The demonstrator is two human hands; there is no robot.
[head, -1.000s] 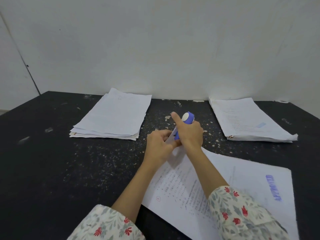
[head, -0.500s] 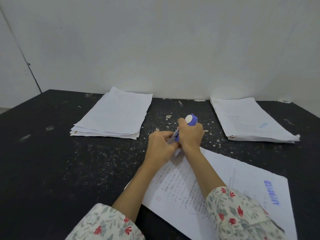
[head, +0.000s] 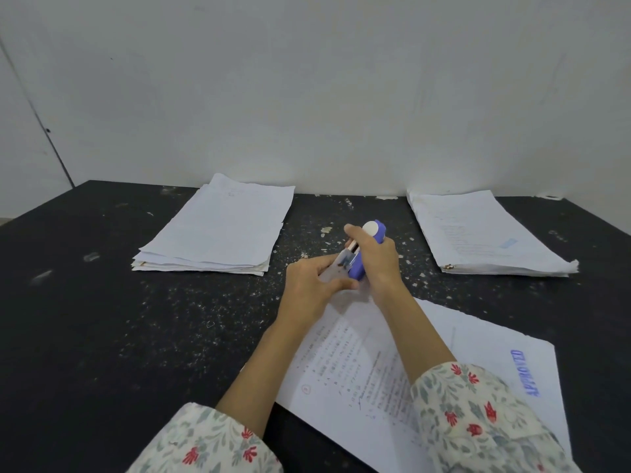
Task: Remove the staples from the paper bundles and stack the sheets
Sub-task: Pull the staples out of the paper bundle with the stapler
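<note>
At the middle of the speckled black table (head: 102,336), a paper bundle (head: 368,363) is being worked on at its far corner. The bundle is being shown as thin white sheets, flat and rectangular, printed in fine lines, with a blue stamp (head: 526,373) near its right edge. Its lifted corner is being pinched by the left hand (head: 312,288), fingers curled around the paper. A purple staple remover (head: 363,249) (smooth plastic, rounded, with a white disc on top) is being gripped tightly by the right hand (head: 377,264), its metal tip being held at that corner. The staple itself is being hidden by the fingers and cannot be made out. A left stack (head: 218,230) of loose sheets is being seen at the back left, slightly ragged at the edges; a right stack (head: 478,233) is lying well apart at the back right. The bundle's near edge is being covered by floral sleeves (head: 478,421).
</note>
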